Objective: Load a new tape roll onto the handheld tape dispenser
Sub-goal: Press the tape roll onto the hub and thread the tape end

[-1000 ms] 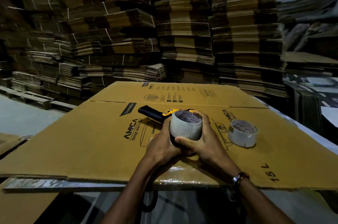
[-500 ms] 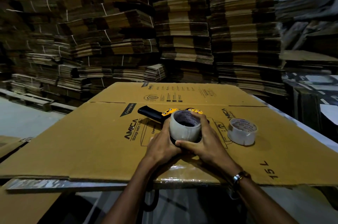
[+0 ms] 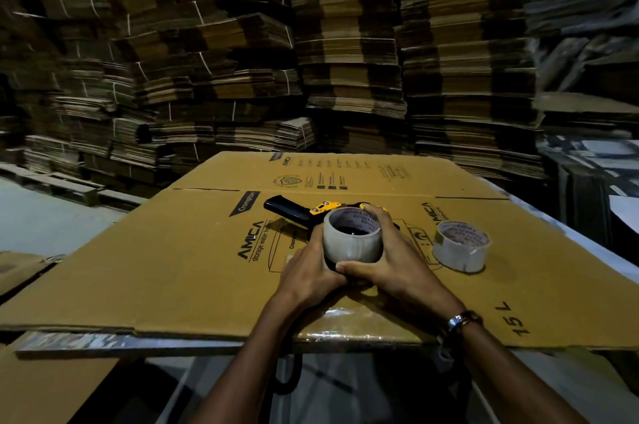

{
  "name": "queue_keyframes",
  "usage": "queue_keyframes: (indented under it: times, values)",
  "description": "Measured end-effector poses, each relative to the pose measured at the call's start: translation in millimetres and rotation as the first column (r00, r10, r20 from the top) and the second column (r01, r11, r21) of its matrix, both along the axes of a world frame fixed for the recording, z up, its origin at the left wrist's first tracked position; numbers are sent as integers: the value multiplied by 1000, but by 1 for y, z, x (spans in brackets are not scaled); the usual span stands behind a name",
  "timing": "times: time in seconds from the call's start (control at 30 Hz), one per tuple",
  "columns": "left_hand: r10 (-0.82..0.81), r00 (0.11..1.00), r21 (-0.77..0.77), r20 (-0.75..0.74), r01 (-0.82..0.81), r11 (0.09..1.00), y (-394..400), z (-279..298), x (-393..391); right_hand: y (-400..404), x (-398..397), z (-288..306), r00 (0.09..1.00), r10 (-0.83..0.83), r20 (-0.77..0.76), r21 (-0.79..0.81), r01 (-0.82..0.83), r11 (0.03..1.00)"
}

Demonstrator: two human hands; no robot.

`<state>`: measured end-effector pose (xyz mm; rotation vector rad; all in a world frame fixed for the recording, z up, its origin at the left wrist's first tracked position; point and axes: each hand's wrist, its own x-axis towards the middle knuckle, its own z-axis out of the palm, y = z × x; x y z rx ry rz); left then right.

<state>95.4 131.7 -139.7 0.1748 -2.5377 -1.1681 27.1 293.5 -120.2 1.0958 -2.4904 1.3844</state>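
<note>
Cardboard sheet [image 3: 173, 268]: brown, printed, flat over desk; carries all items below.
Roll [image 3: 352, 237]: pale tape, core opening up, standing on dispenser at sheet centre.
Dispenser [image 3: 294, 211]: black handle pointing far-left, yellow fittings behind roll; body mostly hidden under roll and hands.
Change: roll a little lower over dispenser than a second ago, core now showing dark inside; hands in same places. Judged: roll being pressed onto hub, seating near done but not confirmed, hub hidden.
Left hand [image 3: 311, 271]: fingers curled against roll's left side and dispenser beneath, holding; exact contact with dispenser not clear.
Right hand [image 3: 394, 264]: fingers wrapped round roll's right and far side, thumb across lower front; gripping roll.
Spare roll [image 3: 461, 245]: pale, upright on sheet, right of right hand, apart from it, untouched.
Wristwatch [image 3: 461, 320]: right wrist.
Stacks [image 3: 345, 60]: flattened cartons, bundled, filling background.
Next, judged: push fully home, then thread tape end through front.
</note>
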Motion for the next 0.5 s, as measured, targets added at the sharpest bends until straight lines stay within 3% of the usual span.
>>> queue_keyframes:
  times: [0.3, 0.5]
  values:
    - [-24, 1000, -6, -6, 24, 1000, -2, 0, 1, 1, 8, -8, 999, 17, 37, -79, -14, 997]
    - [-38, 999, 36, -26, 38, 999, -1, 2, 4, 1, -1, -2, 969, 110, 221, -156, -76, 985]
